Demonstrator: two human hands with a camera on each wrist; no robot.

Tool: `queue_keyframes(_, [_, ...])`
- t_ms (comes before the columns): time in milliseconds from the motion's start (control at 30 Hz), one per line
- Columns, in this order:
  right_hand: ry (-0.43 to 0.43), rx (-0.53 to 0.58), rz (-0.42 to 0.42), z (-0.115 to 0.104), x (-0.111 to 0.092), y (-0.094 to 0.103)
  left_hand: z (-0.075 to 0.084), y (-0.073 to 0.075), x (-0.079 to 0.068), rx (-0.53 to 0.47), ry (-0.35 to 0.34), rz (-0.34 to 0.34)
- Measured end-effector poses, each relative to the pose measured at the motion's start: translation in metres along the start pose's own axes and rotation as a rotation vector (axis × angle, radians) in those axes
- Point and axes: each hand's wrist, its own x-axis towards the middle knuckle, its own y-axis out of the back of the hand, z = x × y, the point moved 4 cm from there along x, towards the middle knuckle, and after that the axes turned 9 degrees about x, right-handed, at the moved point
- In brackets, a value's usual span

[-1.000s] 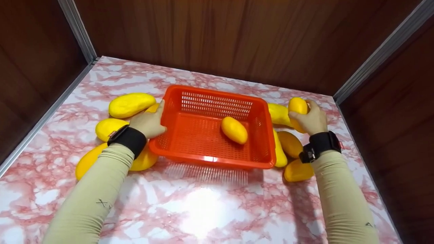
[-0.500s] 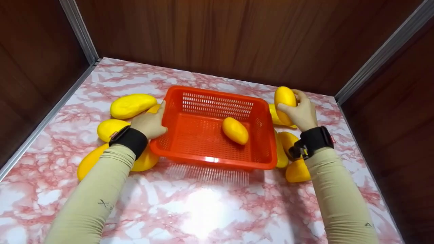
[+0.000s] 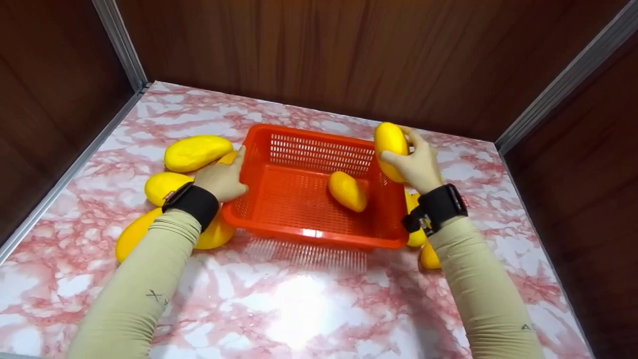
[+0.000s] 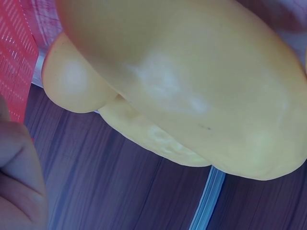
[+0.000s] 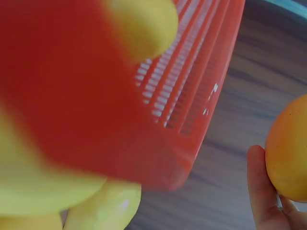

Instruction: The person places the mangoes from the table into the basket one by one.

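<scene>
Right hand [image 3: 421, 165], its grip around a mango [image 3: 390, 144], has swung left, bringing it over the red basket's [image 3: 289, 231] rim; left hand [image 3: 220, 180] touches opposite, grip unclear.

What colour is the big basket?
The basket is orange-red; it shows best in the head view.

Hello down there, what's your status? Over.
Right hand holds fruit at far right corner of basket. Left hand at its left side. Second fruit inside, right of centre. Nothing seen in the way.
</scene>
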Motion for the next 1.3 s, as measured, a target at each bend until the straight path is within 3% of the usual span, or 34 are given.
queue_keyframes(300, [-0.013, 0.009, -0.004, 0.001, 0.003, -0.026, 0.001, 0.000, -0.001, -0.003, -0.012, 0.019])
queue_keyframes(667, [-0.045, 0.003, -0.036, 0.022, 0.010, -0.049, 0.001, -0.002, -0.001, -0.013, -0.004, 0.022])
queue_keyframes(967, [-0.071, -0.094, -0.030, 0.035, 0.017, -0.054, 0.000, -0.002, -0.002, -0.041, 0.003, 0.004])
queue_keyframes(1300, [-0.090, -0.218, -0.057, 0.035, 0.025, -0.063, 0.000, -0.001, -0.001, -0.018, 0.004, 0.011])
